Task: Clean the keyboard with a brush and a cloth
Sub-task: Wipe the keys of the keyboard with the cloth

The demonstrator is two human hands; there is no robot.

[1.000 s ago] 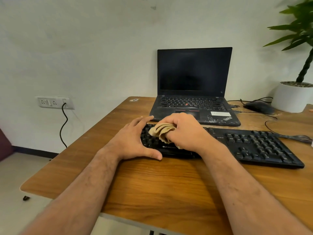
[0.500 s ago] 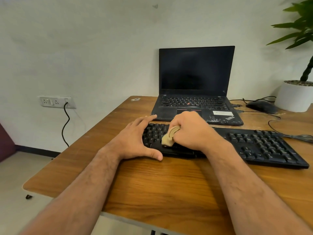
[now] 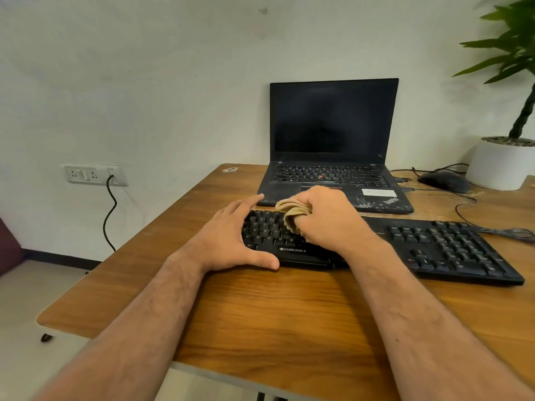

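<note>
A black keyboard (image 3: 440, 247) lies across the wooden desk (image 3: 275, 319) in front of me. My right hand (image 3: 327, 218) grips a bunched beige cloth (image 3: 292, 214) and holds it down on the keys at the keyboard's left part. My left hand (image 3: 231, 238) rests on the keyboard's left end, fingers straight over the far corner and thumb along the front edge. No brush is in view.
An open black laptop (image 3: 333, 157) with a dark screen stands just behind the keyboard. A black mouse (image 3: 444, 180), loose cables (image 3: 509, 233) and a white plant pot (image 3: 500, 163) are at the back right. A wall socket (image 3: 92, 174) with a black cord is on the left.
My right hand has moved the cloth back and forth over the left keys, toward me and then away again. My left hand has stayed on the keyboard's left end.
</note>
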